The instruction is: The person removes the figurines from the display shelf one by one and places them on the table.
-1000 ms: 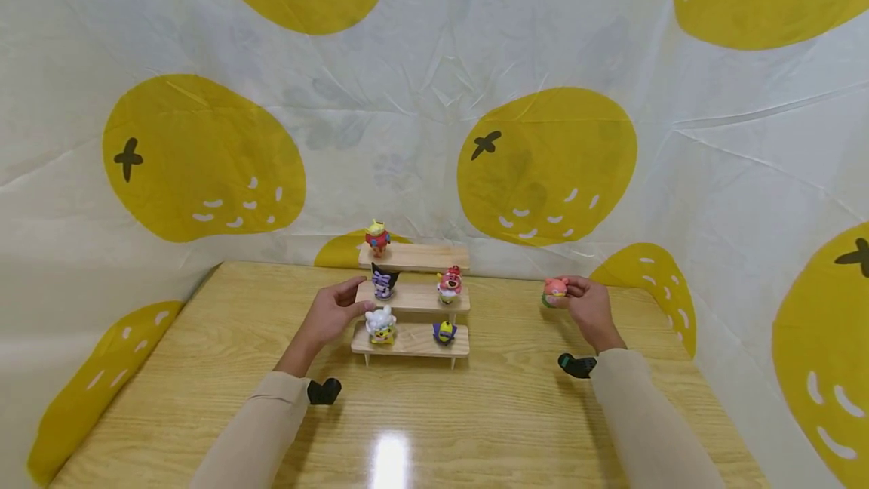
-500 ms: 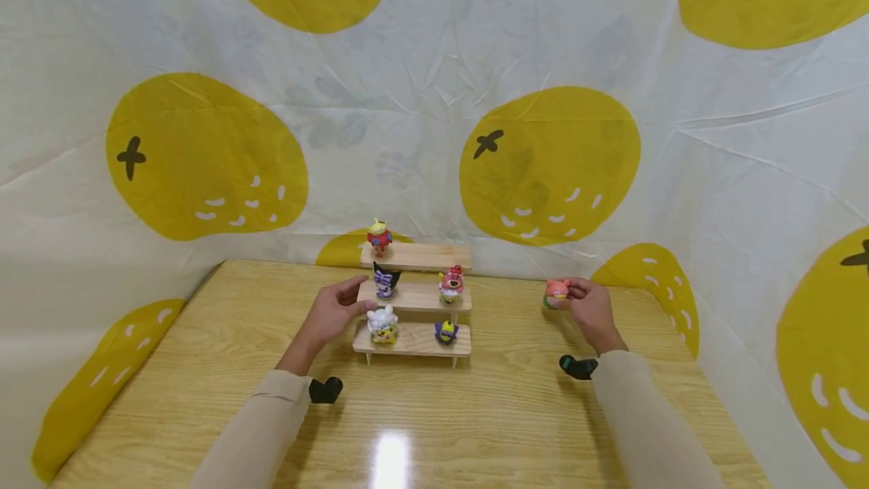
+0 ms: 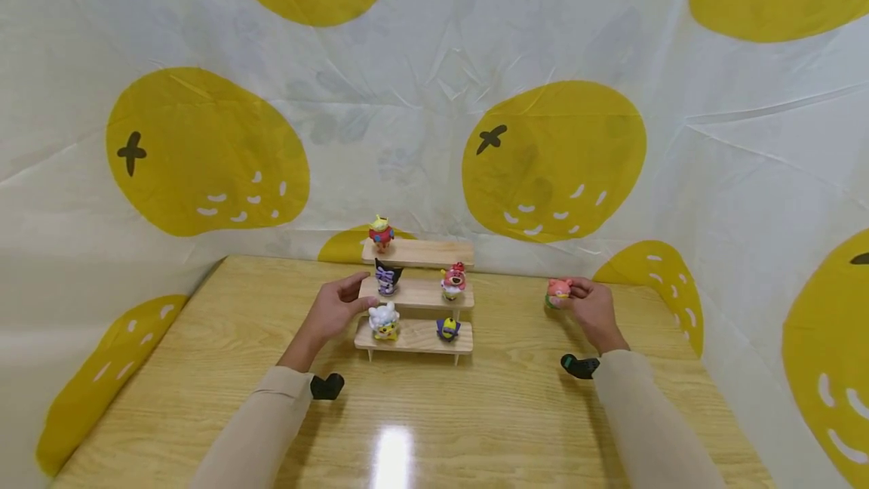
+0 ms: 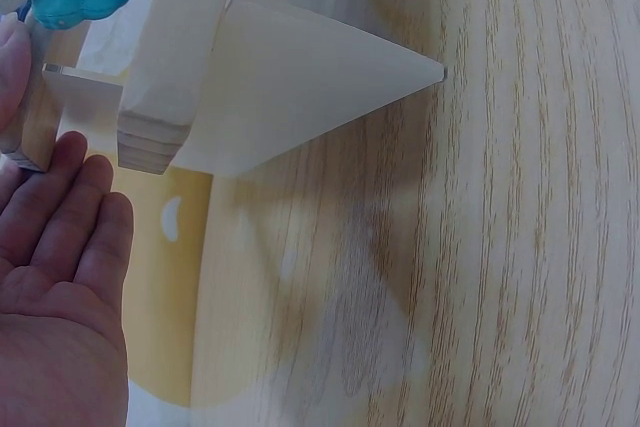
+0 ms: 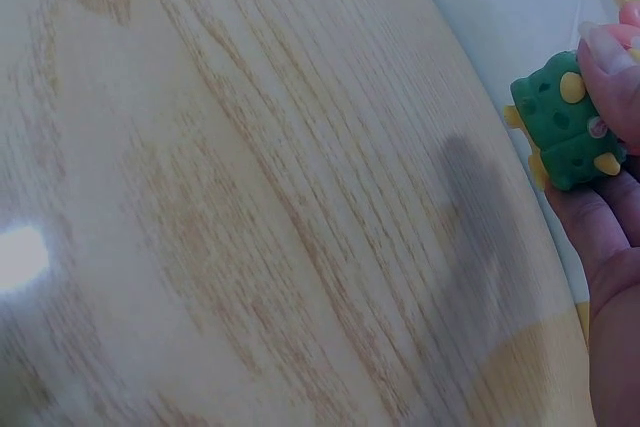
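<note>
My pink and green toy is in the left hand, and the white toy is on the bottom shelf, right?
Not quite: the pink and green toy is in the right hand, as the head view shows. The white toy is on the bottom shelf.

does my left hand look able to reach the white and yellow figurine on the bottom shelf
Probably yes, once your left hand lets go of the pale wooden middle shelf: it sits close beside the white and yellow figurine, nothing visible between.

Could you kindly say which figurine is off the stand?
The pink-and-green figurine in the right hand; the other five are on the stand.
</note>
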The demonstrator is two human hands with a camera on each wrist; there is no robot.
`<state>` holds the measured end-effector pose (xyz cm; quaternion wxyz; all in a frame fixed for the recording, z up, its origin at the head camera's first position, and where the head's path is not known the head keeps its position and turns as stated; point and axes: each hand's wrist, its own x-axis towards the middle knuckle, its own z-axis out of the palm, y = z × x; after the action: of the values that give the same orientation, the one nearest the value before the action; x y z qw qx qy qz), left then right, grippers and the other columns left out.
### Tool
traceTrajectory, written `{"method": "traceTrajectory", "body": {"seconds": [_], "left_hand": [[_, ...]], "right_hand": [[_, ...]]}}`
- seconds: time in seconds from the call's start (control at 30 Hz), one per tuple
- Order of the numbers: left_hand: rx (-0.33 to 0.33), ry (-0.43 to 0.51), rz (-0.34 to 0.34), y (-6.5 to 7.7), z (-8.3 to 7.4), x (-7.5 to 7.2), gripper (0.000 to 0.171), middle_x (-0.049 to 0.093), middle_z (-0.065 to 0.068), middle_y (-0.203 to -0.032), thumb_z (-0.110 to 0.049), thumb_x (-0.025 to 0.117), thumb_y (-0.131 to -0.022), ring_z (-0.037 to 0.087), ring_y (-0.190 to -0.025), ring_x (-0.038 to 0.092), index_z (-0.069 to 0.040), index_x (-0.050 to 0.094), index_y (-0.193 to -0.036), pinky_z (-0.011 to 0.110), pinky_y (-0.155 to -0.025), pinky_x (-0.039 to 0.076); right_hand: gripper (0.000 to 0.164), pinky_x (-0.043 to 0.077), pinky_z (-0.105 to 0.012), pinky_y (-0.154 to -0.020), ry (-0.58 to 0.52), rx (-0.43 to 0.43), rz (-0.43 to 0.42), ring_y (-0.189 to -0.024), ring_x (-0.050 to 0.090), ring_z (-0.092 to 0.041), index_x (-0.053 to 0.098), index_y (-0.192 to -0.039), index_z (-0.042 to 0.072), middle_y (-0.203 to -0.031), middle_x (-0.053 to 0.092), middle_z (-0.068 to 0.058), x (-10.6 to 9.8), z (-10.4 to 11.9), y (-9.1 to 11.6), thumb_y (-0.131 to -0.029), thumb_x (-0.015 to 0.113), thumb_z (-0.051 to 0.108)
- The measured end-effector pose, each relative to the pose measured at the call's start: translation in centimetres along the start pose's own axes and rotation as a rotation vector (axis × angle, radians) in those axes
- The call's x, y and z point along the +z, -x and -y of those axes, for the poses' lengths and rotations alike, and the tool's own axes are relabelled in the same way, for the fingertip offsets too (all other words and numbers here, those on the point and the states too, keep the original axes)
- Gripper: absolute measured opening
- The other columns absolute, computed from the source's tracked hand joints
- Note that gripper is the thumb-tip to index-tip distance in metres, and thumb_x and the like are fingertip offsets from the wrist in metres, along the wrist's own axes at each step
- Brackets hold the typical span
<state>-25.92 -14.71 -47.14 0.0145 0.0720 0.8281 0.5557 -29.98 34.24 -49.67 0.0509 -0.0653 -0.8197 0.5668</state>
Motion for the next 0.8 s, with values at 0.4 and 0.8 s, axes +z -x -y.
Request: {"method": "traceTrajectory", "body": {"seconds": [0.4, 0.8], "left_hand": [[0.006, -0.017, -0.005, -0.28, 0.01, 0.06, 0.066, 0.047, 0.022, -0.159, -0.026, 0.076, -0.097, 0.039, -0.148, 0.047, -0.005, 0.051, -0.154, 0.054, -0.117, 0.045], [0.001, -0.015, -0.002, -0.09, -0.19, -0.09, 0.065, 0.045, 0.022, -0.16, -0.024, 0.074, -0.099, 0.04, -0.148, 0.046, -0.003, 0.049, -0.155, 0.054, -0.117, 0.044]], "right_hand": [[0.054, 0.055, -0.006, -0.079, 0.03, -0.014, 0.005, -0.089, 0.061, 0.013, 0.058, -0.139, -0.01, -0.133, 0.068, -0.025, -0.15, -0.12, 0.2, -0.092, 0.08, 0.008], [0.051, 0.054, -0.007, -0.079, 0.051, -0.013, -0.008, -0.089, 0.061, 0.012, 0.061, -0.136, -0.007, -0.124, 0.071, -0.015, -0.02, -0.3, 0.43, -0.092, 0.08, 0.012]]}}
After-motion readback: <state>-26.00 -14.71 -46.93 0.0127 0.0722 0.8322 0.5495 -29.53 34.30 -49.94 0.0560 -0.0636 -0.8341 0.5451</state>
